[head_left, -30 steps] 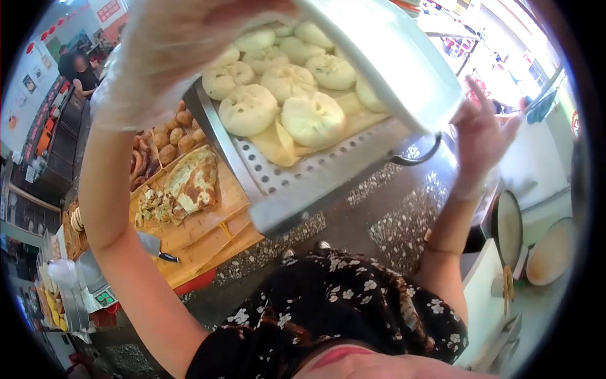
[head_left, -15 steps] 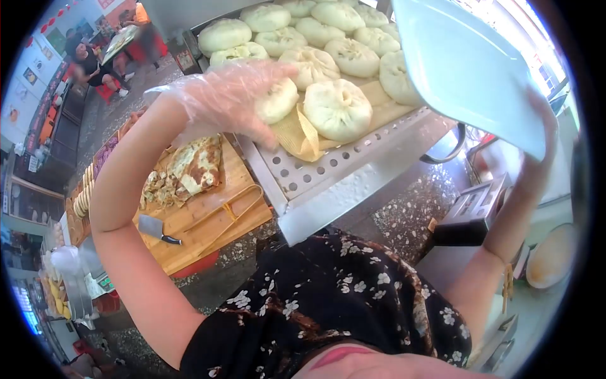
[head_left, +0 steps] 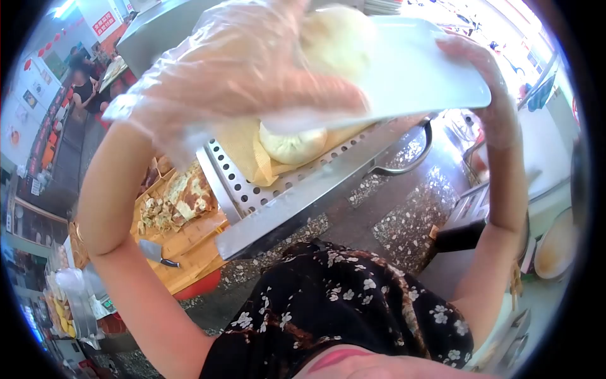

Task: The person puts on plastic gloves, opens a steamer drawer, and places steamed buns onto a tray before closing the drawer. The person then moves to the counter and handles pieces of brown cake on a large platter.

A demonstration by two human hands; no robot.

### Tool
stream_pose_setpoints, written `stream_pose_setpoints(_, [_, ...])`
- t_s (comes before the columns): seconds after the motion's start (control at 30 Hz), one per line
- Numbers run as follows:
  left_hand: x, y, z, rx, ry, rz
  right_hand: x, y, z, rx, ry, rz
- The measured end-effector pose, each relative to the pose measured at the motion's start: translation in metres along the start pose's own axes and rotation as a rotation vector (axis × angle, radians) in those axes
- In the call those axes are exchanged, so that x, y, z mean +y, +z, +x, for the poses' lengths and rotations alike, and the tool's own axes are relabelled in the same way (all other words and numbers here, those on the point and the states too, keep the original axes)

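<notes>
My left hand [head_left: 230,79], in a clear plastic glove, is curled around a pale steamed bun [head_left: 338,41], blurred by motion, at the left end of a white plate [head_left: 416,72]. Its thumb crosses in front of the plate. My right hand [head_left: 483,69] grips the plate by its right edge. Both are above a perforated metal steamer tray [head_left: 278,199] lined with yellowish cloth [head_left: 243,148]. A pleated bun [head_left: 293,145] rests on the cloth below the plate. My left hand and the plate hide the rest of the tray.
Left of the tray, a wooden board [head_left: 196,256] holds a cleaver [head_left: 158,252] and a browned, partly chopped flatbread [head_left: 186,196]. A curved metal handle [head_left: 413,155] sticks out at the tray's front right. People [head_left: 85,91] sit at the far left.
My left hand has lifted the bun off the tray and brought it up and right to the plate. The plate has moved left and now lies flatter. The view has shifted too.
</notes>
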State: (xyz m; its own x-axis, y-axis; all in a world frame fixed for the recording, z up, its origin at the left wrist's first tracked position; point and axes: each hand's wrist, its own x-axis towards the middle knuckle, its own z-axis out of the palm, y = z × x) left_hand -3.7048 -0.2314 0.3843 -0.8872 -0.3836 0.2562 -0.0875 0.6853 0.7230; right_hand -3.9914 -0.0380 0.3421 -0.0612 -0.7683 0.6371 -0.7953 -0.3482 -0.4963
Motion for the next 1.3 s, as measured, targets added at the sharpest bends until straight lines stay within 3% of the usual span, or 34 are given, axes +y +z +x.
stream_pose_setpoints(0.03, [0.012,0.003,-0.011,0.074,0.184,0.211,-0.003,0.004,-0.001,0.003,0.017,0.076])
stream_pose_setpoints(0.1, [0.024,0.017,-0.048,0.159,0.361,0.431,0.006,0.003,-0.005,0.141,0.134,0.062])
stream_pose_setpoints(0.17, [0.026,0.021,-0.104,0.082,0.252,0.966,0.042,-0.017,-0.011,-0.024,-0.057,0.189])
stream_pose_setpoints(0.2, [0.022,0.019,-0.124,0.042,0.212,1.146,0.037,-0.017,-0.019,0.119,-0.033,0.266])
stream_pose_setpoints(0.3, [0.007,0.023,-0.139,0.005,0.423,1.539,0.027,-0.029,-0.03,0.249,-0.02,0.13])
stream_pose_setpoints(0.33, [0.017,0.028,-0.135,0.019,0.246,1.31,0.024,-0.033,-0.033,0.259,-0.045,0.04])
stream_pose_setpoints(0.4, [0.009,0.026,-0.122,0.065,0.118,1.175,0.021,-0.04,-0.04,0.248,-0.189,-0.392])
stream_pose_setpoints(0.43, [0.005,0.025,-0.116,0.093,0.058,1.108,0.024,-0.04,-0.043,0.253,-0.192,-0.407])
stream_pose_setpoints(0.5, [-0.017,0.022,-0.098,0.338,0.169,1.2,0.03,-0.041,-0.05,0.264,-0.198,-0.439])
stream_pose_setpoints(0.53, [-0.056,0.012,-0.07,0.649,0.359,1.501,0.027,-0.033,-0.051,0.352,-0.023,-0.234])
stream_pose_setpoints(0.6, [-0.086,0.007,-0.061,0.719,0.429,1.625,0.023,-0.02,-0.055,0.522,0.339,0.163])
stream_pose_setpoints(0.67, [-0.129,0.014,-0.043,0.923,0.565,1.679,0.039,-0.018,-0.074,0.538,0.433,0.408])
stream_pose_setpoints(0.73, [-0.172,0.045,-0.027,0.632,0.582,1.531,0.044,-0.017,-0.09,0.475,0.342,0.453])
stream_pose_setpoints(0.8, [-0.211,0.077,0.001,0.484,0.499,1.312,0.022,0.003,-0.092,0.626,0.649,0.708])
stream_pose_setpoints(0.83, [-0.234,0.087,0.019,0.393,0.362,1.292,0.016,0.008,-0.097,0.625,0.647,0.707])
stream_pose_setpoints(0.9, [-0.262,0.101,0.047,0.42,0.272,1.328,0.018,0.018,-0.115,0.67,0.582,0.437])
stream_pose_setpoints(0.93, [-0.271,0.108,0.057,0.368,0.056,1.174,0.022,0.021,-0.126,0.684,0.556,0.348])
stream_pose_setpoints(0.97, [-0.274,0.114,0.063,0.313,-0.156,1.009,0.038,0.015,-0.148,0.699,0.48,0.359])
stream_pose_setpoints(1.03, [-0.257,0.123,0.062,0.328,-0.243,0.939,0.047,0.005,-0.168,0.701,0.409,0.377])
stream_pose_setpoints(1.1, [-0.233,0.137,0.039,0.288,-0.198,0.91,0.045,-0.007,-0.178,0.726,0.512,0.401])
stream_pose_setpoints(1.17, [-0.203,0.148,0.015,0.283,-0.129,0.899,0.047,-0.013,-0.179,0.719,0.438,0.426])
stream_pose_setpoints(1.2, [-0.187,0.154,0.001,0.246,-0.087,0.879,0.041,-0.009,-0.173,0.833,0.481,0.279])
stream_pose_setpoints(1.3, [-0.135,0.169,-0.055,0.27,0.293,0.956,0.043,-0.008,-0.185,0.822,0.343,-0.125])
